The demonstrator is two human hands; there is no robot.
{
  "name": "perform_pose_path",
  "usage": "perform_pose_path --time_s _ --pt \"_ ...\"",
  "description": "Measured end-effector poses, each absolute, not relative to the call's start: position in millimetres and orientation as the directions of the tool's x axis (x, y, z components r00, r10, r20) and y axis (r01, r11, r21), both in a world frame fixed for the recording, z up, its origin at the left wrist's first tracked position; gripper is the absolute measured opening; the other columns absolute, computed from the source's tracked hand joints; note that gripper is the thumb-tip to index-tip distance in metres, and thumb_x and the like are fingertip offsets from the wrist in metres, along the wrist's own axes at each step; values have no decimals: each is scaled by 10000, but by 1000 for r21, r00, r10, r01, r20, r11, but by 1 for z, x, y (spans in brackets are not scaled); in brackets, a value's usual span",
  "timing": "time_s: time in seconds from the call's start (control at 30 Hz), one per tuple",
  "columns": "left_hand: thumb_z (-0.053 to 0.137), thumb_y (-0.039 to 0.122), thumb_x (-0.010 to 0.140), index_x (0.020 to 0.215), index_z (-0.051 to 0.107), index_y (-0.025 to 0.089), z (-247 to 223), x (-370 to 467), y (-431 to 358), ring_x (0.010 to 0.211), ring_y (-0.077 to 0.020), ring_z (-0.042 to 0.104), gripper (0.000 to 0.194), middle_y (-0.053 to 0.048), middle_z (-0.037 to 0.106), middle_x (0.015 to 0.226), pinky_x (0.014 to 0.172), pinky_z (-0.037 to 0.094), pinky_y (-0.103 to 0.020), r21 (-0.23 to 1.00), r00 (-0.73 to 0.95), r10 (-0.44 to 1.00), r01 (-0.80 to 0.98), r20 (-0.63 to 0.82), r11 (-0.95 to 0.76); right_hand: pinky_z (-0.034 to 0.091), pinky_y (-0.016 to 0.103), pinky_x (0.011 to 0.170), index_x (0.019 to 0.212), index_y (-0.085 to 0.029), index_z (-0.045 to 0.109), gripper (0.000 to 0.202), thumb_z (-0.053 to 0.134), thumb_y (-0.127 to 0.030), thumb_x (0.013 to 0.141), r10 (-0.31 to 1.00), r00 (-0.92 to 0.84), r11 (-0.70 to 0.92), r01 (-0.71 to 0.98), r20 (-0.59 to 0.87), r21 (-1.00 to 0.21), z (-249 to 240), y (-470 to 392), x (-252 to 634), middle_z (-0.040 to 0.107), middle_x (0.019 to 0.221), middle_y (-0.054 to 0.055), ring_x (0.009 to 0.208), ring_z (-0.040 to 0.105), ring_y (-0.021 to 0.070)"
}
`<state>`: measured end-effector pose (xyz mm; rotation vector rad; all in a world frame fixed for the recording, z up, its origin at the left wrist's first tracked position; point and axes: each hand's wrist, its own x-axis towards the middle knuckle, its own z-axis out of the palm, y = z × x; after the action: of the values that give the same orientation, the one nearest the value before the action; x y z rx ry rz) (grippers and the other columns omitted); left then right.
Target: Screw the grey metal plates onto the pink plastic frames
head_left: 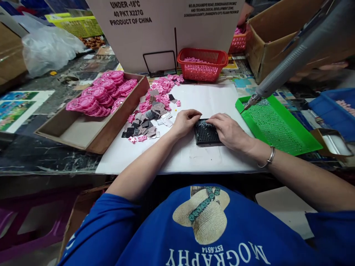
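Note:
A small black tray with rows of holes [207,138] lies on the white work surface, with tiny shiny metal pieces, seemingly screws [203,123], gathered on its far part. My left hand [185,122] is closed at the tray's far left corner, thumb and fingers pressed together. Across the right side of the tray bends my right hand [229,131], its fingertips over the metal pieces and its palm at the tray's edge. Left of the hands lie loose grey and black square plates [145,122] and a heap of small pink plastic parts [162,88].
A cardboard tray [95,142] holds stacked pink pieces [95,96] at left. A red basket [203,75] stands behind. On the right, a grey electric screwdriver [277,74] hangs over a green tray [283,129] of small metal pieces. A blue bin [330,114] sits beyond.

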<state>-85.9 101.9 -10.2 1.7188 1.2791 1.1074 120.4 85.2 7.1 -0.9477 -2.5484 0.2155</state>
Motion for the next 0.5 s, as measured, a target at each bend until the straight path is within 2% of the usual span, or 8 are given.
perform_pose_path --time_s 0.17,0.3,0.4,0.5 --pt "609 164 833 911 748 132 -13 -88 104 873 -169 694 162 -49 772 916 847 520 -281 896 156 960 351 232 -273 479 503 1001 1219 -123 648 447 392 -43 862 574 -779 814 505 253 -288 2 94 97 637 1221 162 1120 537 286" --pt "611 159 827 930 748 129 -16 -88 106 873 -170 689 174 -52 768 924 850 516 -285 900 156 961 342 227 -268 498 491 961 1145 -121 678 431 384 -29 844 576 -789 812 520 216 -266 8 96 99 657 1103 155 1044 552 276" --pt "612 155 832 955 750 133 -18 -88 107 877 -174 684 186 -59 765 928 851 514 -298 907 149 966 338 213 -252 522 435 923 1072 -153 694 414 373 -20 847 603 -758 793 535 249 -293 18 93 118 671 1024 116 987 584 241" --pt "610 147 842 966 749 130 -18 -88 108 895 -178 684 187 -77 762 952 868 508 -311 911 162 964 324 213 -255 526 427 935 1106 -154 677 395 367 -49 885 665 -671 746 593 326 -302 22 86 133 675 1076 115 1015 604 236"
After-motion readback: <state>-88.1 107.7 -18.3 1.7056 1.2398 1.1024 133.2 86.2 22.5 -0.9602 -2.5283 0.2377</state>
